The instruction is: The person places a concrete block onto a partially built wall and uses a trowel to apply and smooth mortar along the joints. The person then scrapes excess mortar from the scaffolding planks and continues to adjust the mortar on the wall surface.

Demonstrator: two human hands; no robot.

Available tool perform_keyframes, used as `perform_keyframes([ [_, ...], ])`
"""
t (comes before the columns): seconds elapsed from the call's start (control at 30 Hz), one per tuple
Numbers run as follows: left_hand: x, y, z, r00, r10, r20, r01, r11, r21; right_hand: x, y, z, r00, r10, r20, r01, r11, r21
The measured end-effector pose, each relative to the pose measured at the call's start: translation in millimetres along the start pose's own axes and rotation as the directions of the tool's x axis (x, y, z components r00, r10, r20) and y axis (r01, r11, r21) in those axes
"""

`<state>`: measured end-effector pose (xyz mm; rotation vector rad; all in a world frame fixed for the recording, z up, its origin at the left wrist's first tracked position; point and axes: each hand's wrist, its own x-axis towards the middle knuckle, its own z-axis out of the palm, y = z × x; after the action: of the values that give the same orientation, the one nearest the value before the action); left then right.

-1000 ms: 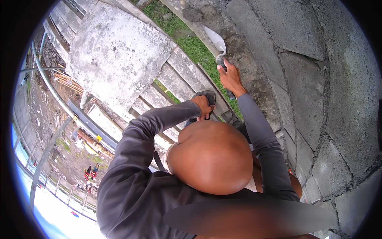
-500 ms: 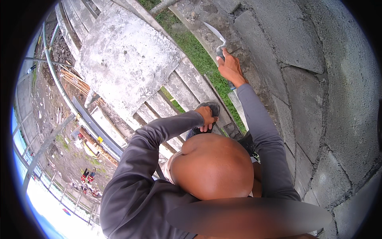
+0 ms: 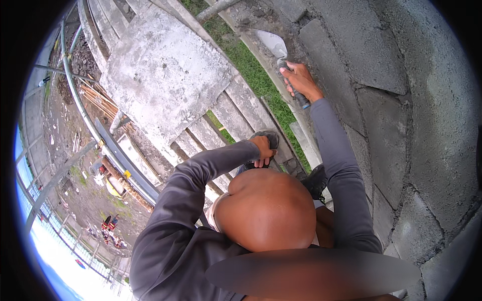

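Note:
My right hand (image 3: 301, 80) is closed round the dark handle of a trowel (image 3: 271, 42). The trowel's pale metal blade points away from me, over the rough mortar strip at the foot of the block wall (image 3: 381, 120). My left hand (image 3: 263, 150) hangs by my dark shoe (image 3: 271, 136), near my bent knee, with its fingers curled. Whatever lies inside those fingers, if anything, is hidden.
A mortar-caked board (image 3: 160, 70) lies on the wooden planks (image 3: 233, 110) to the left. Grass (image 3: 253, 75) shows in the gap between planks and wall. Metal pipes (image 3: 83, 110) run along the left side, with people (image 3: 109, 224) far below.
The trowel's blade has turned from nearly edge-on to showing its flat face. My right hand has shifted slightly right, and more of the handle shows. The left hand stays by the shoe.

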<state>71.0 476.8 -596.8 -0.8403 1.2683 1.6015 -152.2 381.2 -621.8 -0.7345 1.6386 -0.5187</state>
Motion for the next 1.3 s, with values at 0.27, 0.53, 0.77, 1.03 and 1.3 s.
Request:
perform_keyframes([
  [0.27,2.8,-2.5,5.4,0.998,0.01,-0.07,-0.008,1.0,0.023,59.9,-30.8,19.4,0.923,-0.216,-0.318,0.086,0.921,-0.379],
  [0.53,-4.5,-4.8,-0.6,0.994,0.078,-0.073,-0.078,0.997,0.004,49.2,-52.3,69.1,0.983,-0.126,0.131,0.171,0.887,-0.429],
  [0.77,0.6,-7.7,3.7,0.995,0.057,-0.084,-0.056,0.998,0.01,67.0,-62.0,54.1,0.951,-0.298,-0.084,0.207,0.812,-0.546],
  [1.03,-1.0,-16.2,1.4,0.99,0.109,-0.084,-0.113,0.993,-0.041,61.9,-55.6,65.2,0.877,-0.373,-0.302,0.216,0.869,-0.445],
  [1.3,30.3,-69.4,7.6,0.929,0.182,-0.322,-0.37,0.427,-0.825,-12.7,-60.8,61.3,0.839,-0.543,-0.035,0.496,0.789,-0.362],
])
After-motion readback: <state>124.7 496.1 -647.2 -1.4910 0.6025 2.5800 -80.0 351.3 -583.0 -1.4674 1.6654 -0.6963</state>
